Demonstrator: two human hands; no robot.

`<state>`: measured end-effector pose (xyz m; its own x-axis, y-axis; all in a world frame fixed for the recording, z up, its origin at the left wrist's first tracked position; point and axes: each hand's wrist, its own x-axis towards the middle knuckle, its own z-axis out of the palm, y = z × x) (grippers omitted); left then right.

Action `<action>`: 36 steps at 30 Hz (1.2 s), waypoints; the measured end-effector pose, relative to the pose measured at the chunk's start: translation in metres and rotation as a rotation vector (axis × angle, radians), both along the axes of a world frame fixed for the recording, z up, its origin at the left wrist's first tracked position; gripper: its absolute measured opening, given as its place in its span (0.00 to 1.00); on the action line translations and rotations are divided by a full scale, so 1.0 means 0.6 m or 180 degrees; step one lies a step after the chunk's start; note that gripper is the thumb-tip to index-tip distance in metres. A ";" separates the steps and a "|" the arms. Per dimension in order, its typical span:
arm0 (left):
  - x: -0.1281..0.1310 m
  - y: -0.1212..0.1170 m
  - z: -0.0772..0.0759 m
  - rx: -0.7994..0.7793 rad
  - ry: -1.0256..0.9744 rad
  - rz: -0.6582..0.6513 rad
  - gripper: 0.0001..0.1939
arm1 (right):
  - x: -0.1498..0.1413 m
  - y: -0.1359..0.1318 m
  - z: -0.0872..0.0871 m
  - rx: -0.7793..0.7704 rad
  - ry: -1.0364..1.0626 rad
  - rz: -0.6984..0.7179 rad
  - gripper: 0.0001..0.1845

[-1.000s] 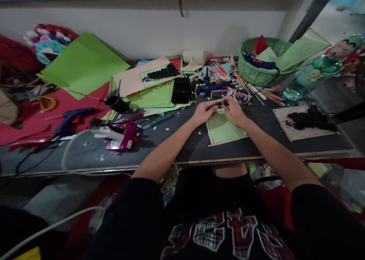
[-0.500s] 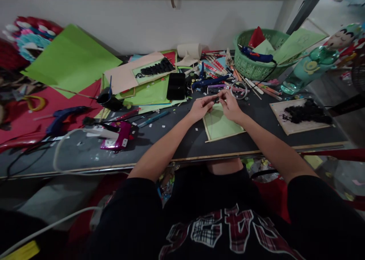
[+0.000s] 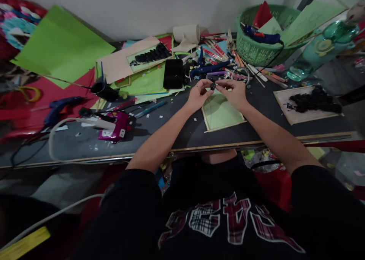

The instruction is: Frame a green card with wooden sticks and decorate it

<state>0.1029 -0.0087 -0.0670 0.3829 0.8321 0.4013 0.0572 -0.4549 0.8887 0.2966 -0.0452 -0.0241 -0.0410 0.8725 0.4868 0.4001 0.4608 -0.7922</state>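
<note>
A small black piece point(image 3: 213, 86) is sitting between the two hands, just above the far edge of a framed pale green panel point(image 3: 224, 111). The left hand point(image 3: 196, 96) is pinching it, thumb and forefinger closed on it with no gap beyond its own thickness; the right hand point(image 3: 235, 94) is pinching its other side with fingertips drawn together (how firmly, I cannot tell). The step in hand appears to be fine shaping or adjusting by fingertip, and the next move seems to be calling for a light, steady pinch.

The panel is lying flat on the dark tabletop point(image 3: 176, 132), its light edging strips showing. To the right, a second framed panel point(image 3: 299, 117) is bearing a lumpy black mass point(image 3: 312, 100). Beyond the hands, a black case point(image 3: 173, 73) is resting beside coloured papers, near a blue-handled tool point(image 3: 211, 68). A green basket point(image 3: 253, 49) is holding a blue glue gun point(image 3: 265, 36), and a green plastic bottle point(image 3: 313, 53) is standing tilted-looking beside it. Leftward, a purple power strip point(image 3: 115, 127) is lying near another glue gun point(image 3: 58, 110), while a plain wall point(image 3: 137, 9) is closing off the back.
</note>
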 end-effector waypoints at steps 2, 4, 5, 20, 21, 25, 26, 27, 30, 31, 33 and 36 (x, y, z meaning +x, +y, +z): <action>0.001 -0.001 0.001 0.0010 0.0051 -0.0110 0.25 | 0.001 0.000 0.000 -0.0113 0.0164 0.0016 0.24; 0.001 -0.003 0.002 0.0010 0.0097 -0.0187 0.23 | 0.004 0.002 -0.002 -0.0208 0.0304 0.0105 0.23; 0.000 -0.005 0.003 0.0018 0.0119 -0.0205 0.22 | 0.005 0.004 -0.003 -0.0256 0.0346 0.0180 0.23; -0.005 -0.025 0.021 0.0824 0.0990 0.0449 0.15 | 0.012 0.020 -0.018 -0.0429 0.0164 0.0592 0.36; -0.004 -0.028 0.023 0.0927 0.1053 0.0560 0.14 | 0.011 0.021 -0.020 -0.0434 0.0205 0.0661 0.38; -0.002 -0.039 0.030 0.1288 0.1247 0.0882 0.13 | 0.005 0.021 -0.025 -0.0365 0.0222 0.0876 0.44; -0.002 -0.041 0.031 0.1369 0.1290 0.0939 0.13 | 0.004 0.021 -0.026 -0.0342 0.0204 0.0884 0.45; -0.002 -0.043 0.032 0.1446 0.1331 0.0994 0.13 | 0.004 0.020 -0.026 -0.0326 0.0190 0.0878 0.45; -0.001 -0.047 0.035 0.1645 0.1436 0.1132 0.13 | 0.005 0.022 -0.026 -0.0339 0.0153 0.0901 0.45; -0.001 -0.048 0.036 0.1687 0.1465 0.1163 0.13 | 0.006 0.022 -0.026 -0.0351 0.0144 0.0930 0.45; 0.000 -0.049 0.038 0.1709 0.1506 0.1190 0.11 | 0.006 0.022 -0.025 -0.0359 0.0144 0.0980 0.45; 0.000 -0.050 0.041 0.1576 0.1550 0.1164 0.09 | 0.006 0.021 -0.025 -0.0386 0.0145 0.0985 0.45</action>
